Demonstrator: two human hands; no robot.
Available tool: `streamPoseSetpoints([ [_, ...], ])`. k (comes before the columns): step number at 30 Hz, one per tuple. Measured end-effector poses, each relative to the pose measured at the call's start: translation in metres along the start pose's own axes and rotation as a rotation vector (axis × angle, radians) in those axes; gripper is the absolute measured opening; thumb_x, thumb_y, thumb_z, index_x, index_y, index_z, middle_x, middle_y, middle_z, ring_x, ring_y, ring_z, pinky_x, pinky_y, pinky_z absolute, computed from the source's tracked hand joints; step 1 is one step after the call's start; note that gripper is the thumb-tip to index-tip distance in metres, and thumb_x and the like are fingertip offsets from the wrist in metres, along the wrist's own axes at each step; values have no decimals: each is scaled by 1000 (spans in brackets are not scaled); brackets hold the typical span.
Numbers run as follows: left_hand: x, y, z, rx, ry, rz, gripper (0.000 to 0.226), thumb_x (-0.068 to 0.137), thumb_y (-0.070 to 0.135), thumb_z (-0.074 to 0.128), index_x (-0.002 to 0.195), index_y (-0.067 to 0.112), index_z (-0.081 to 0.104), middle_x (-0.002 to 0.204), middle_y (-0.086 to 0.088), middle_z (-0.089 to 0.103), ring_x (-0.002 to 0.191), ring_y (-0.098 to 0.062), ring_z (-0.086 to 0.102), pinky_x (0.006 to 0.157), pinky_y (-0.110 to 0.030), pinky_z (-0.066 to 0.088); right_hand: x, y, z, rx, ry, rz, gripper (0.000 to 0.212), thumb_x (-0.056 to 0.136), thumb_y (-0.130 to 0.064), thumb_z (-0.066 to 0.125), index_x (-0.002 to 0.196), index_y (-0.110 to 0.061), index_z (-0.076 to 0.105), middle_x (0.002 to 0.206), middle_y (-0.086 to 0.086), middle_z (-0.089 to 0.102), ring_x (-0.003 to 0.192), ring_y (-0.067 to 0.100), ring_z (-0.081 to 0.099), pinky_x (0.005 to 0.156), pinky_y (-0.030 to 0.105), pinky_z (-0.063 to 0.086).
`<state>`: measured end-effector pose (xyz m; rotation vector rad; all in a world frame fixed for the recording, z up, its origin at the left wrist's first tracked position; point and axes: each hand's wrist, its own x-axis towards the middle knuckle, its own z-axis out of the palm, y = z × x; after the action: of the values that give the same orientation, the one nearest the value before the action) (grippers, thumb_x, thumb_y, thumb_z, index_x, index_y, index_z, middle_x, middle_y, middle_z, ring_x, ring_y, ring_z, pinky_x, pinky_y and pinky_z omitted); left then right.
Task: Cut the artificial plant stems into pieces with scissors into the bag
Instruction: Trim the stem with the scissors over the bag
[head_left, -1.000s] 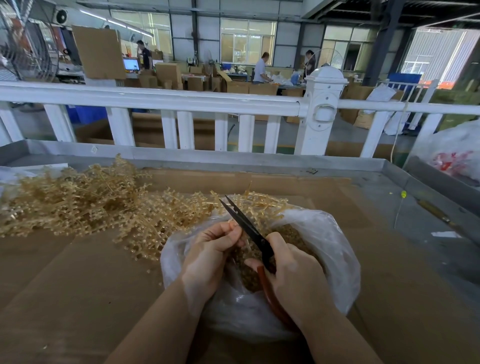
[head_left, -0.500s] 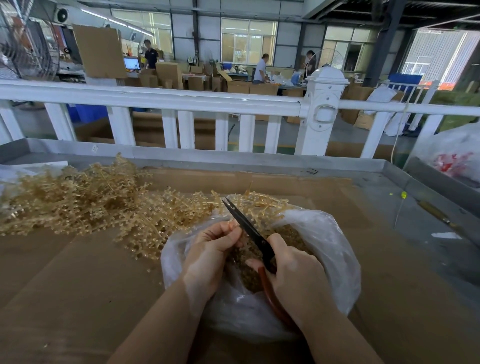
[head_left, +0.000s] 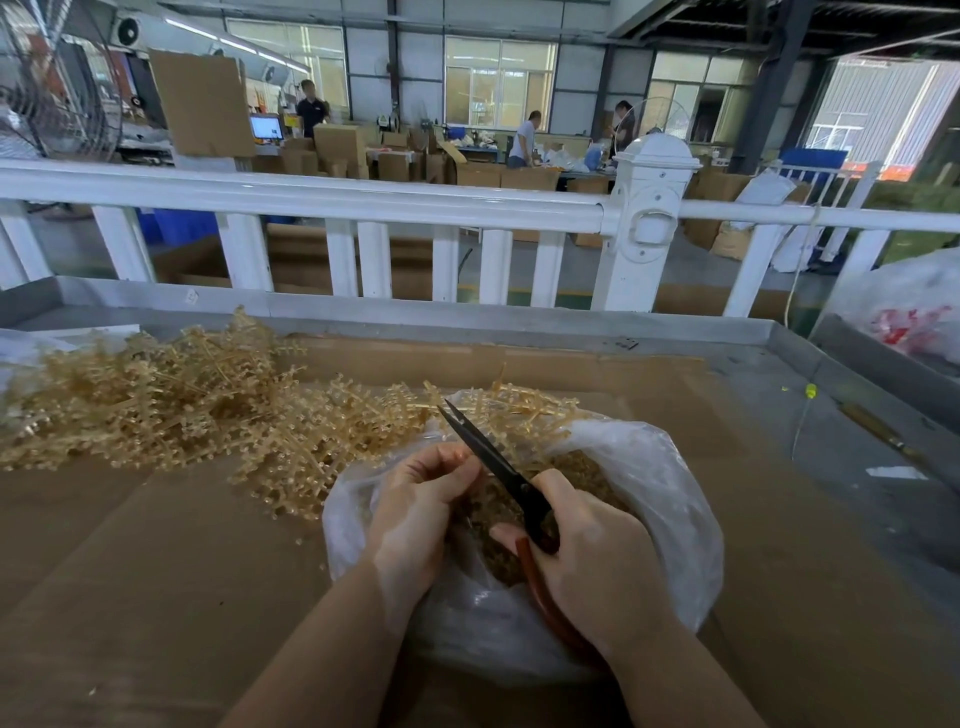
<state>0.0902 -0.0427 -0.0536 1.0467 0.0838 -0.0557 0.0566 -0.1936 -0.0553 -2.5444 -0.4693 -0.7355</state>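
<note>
Scissors blades have closed since a second ago. Right hand grips their red handles; left hand pinches a stem over the plastic bag. Golden plant stems lie heaped on the cardboard-covered tabletop, left of the bag.

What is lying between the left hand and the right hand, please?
In the head view, the black blades of the scissors cross between the left hand and right hand, over cut pieces in the plastic bag.
</note>
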Motion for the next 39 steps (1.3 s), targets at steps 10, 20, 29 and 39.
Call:
streamPoseSetpoints([
  [10,-4,5,4,80,-1,-3,13,86,-6,55,80,2,64,88,-20,70,91,-35,66,91,-49,51,-1,2,0,6,2,-3,36,83,-59,48,93,-26,57,71,-12,59,62,4,55,56,13,41],
  [20,-3,3,4,88,36,-29,14,84,-7,57,97,-8,62,99,-25,70,99,-40,66,93,-50,51,0,2,1,5,-14,18,38,83,-61,49,97,-27,56,72,-12,62,63,3,57,56,2,28],
  [29,-3,3,3,102,9,-45,9,79,-6,61,84,1,67,95,-23,71,93,-36,68,83,-43,55,0,1,-1,-3,-37,14,38,84,-59,49,99,-25,57,73,-12,62,64,2,58,57,4,33],
  [39,-5,4,4,97,12,-29,27,80,-3,64,63,15,73,85,-17,72,85,-30,70,74,-37,58,0,3,2,-9,-29,12,35,85,-55,55,100,-24,56,74,-10,63,66,5,60,59,13,44],
])
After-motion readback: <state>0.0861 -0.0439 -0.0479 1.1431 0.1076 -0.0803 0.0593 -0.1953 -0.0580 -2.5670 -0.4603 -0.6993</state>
